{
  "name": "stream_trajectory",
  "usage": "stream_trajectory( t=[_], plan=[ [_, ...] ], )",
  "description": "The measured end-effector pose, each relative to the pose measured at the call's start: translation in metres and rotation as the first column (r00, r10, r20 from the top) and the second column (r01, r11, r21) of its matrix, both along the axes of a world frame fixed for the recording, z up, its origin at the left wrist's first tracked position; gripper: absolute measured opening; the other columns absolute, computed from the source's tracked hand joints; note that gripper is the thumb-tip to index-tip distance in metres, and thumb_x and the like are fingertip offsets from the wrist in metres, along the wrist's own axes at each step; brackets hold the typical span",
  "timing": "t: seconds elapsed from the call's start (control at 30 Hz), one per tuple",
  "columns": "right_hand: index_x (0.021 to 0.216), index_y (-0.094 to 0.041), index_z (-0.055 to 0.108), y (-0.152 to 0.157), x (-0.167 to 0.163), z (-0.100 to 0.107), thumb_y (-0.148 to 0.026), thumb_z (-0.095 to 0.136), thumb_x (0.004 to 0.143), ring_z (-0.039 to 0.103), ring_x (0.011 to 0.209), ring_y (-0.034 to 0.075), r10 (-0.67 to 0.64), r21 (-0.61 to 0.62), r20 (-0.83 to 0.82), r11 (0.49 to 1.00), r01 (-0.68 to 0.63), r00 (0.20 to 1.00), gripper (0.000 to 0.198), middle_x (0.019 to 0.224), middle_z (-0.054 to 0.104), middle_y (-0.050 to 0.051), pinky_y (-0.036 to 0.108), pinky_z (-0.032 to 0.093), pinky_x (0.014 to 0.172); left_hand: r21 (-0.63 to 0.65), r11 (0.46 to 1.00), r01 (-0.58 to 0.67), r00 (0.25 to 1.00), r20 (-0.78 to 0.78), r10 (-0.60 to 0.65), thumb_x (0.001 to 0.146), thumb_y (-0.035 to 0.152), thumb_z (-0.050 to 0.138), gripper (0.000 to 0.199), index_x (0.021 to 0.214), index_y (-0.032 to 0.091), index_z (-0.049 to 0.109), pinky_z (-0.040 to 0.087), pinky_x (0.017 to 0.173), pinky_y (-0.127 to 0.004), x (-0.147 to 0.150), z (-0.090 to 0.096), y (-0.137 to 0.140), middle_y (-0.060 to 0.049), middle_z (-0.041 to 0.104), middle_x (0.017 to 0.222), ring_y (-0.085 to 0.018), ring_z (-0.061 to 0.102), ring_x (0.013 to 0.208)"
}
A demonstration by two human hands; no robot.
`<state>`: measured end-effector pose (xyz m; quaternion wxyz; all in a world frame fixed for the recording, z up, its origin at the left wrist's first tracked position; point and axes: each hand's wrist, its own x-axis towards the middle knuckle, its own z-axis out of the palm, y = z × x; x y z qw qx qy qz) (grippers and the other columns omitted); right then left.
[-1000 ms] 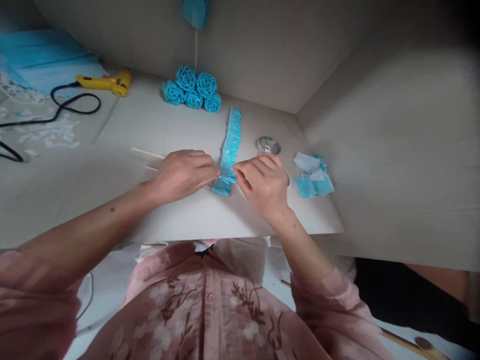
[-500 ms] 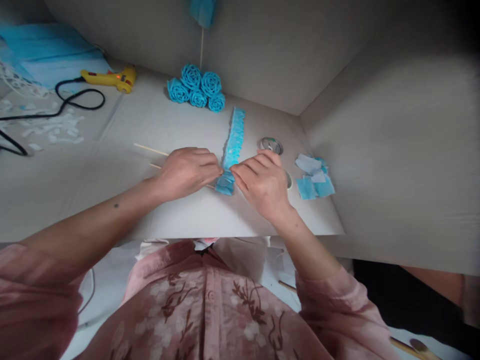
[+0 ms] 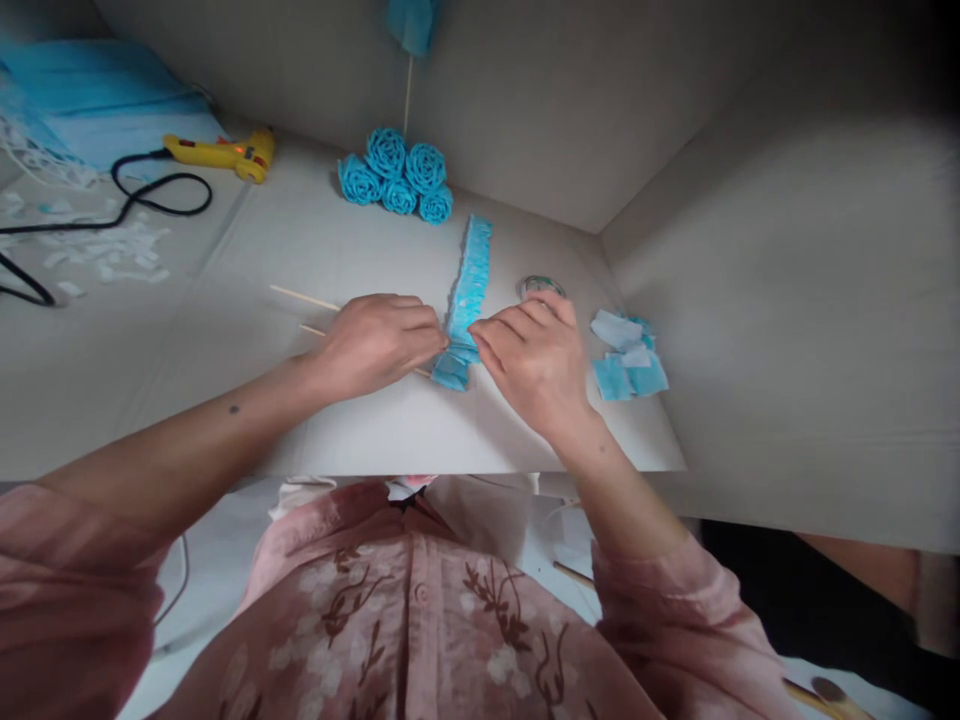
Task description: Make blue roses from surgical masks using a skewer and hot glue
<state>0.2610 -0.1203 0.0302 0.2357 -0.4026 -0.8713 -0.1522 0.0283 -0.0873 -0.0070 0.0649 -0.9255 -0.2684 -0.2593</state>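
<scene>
Head view: long ruffled blue fabric strip (image 3: 472, 265) — probably light, soft, easily creased, best held by edges; left hand (image 3: 386, 345) and right hand (image 3: 536, 358) pinch its near folds.

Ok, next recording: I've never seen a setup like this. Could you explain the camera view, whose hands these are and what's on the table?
There's no machine here: these are a person's own bare hands. The camera sits on their head, looking forward and down, so their pink shirt fills the bottom. The left hand and right hand pinch the near part of a ruffled blue strip on the table. Thin sticks poke out beside the left hand; whether it grips them is hidden. Beyond lie blue rosettes, with a yellow glue gun and white scraps to the left, and blue-and-white pieces to the right.
</scene>
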Motion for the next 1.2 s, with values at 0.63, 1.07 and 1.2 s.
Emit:
stream_trajectory(
  t=[0.63,1.07,1.2],
  plan=[
    [0.094,-0.023,0.075,-0.010,0.003,0.000,-0.024,0.053,0.108,0.065,0.086,0.020,0.010,-0.032,0.030,0.999,-0.009,0.999,0.026,0.088,0.078,0.002,0.039,0.041,0.100,-0.061,0.998,-0.021,0.998,0.058,0.024,0.109,0.030,0.047,0.030,0.094,0.021,0.071,0.046,0.077,-0.028,0.002,0.002,-0.002,-0.003,0.075,0.089,-0.019,0.068,0.087],
    [0.094,-0.022,0.077,-0.009,-0.002,0.000,-0.019,0.052,0.108,0.062,0.085,0.020,-0.002,0.054,0.176,0.999,-0.007,0.984,0.029,0.089,0.078,0.002,0.037,0.038,0.105,-0.052,0.998,0.020,0.995,0.099,-0.015,0.107,0.029,0.050,0.028,0.093,0.022,0.073,0.045,0.075,-0.029,0.002,0.001,-0.001,-0.003,0.073,0.086,-0.018,0.067,0.084],
    [0.095,-0.022,0.077,-0.009,-0.003,0.001,-0.018,0.050,0.108,0.060,0.085,0.020,-0.008,0.028,0.189,1.000,0.002,0.982,0.031,0.088,0.077,0.003,0.039,0.038,0.104,-0.047,0.999,0.020,0.994,0.110,-0.015,0.107,0.029,0.050,0.028,0.094,0.022,0.074,0.045,0.074,-0.030,0.001,0.000,-0.001,-0.004,0.073,0.086,-0.019,0.067,0.084]
  ],
)
